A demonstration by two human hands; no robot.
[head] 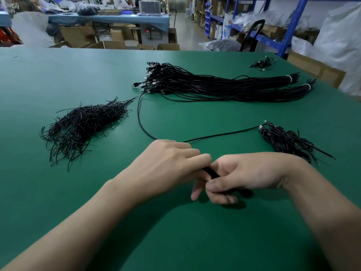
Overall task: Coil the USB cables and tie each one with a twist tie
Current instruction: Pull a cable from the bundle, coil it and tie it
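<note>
Head view, closest in: 2 bare forearms reaching over the green table (58,75), hands meeting just right of centre. Left hand (168,163) palm down, fingers curled over a black USB cable (220,134). Right hand (244,173) touching the left, thumb and curled fingers pinching a short dark stretch of the same cable; number of turns gathered there too hidden to tell.

Beyond the knuckles, 2 loose runs of that cable flat on the table: 1 curving left and away toward the far bundles, 1 slanting right and ending in a plug just beside a small heap of coiled cables (287,141). That heap right of the hands, near the table edge.

Left of the hands and well apart, a loose pile of black twist ties (82,124).

Farther back, 2 long bundles of uncoiled cables (224,85) side by side, plugs fanned out at the left, each bound by a white band near its right end. At the far right corner, a few more cables (262,63).

Behind the table, cardboard boxes (113,44) and blue shelving (293,22).
</note>
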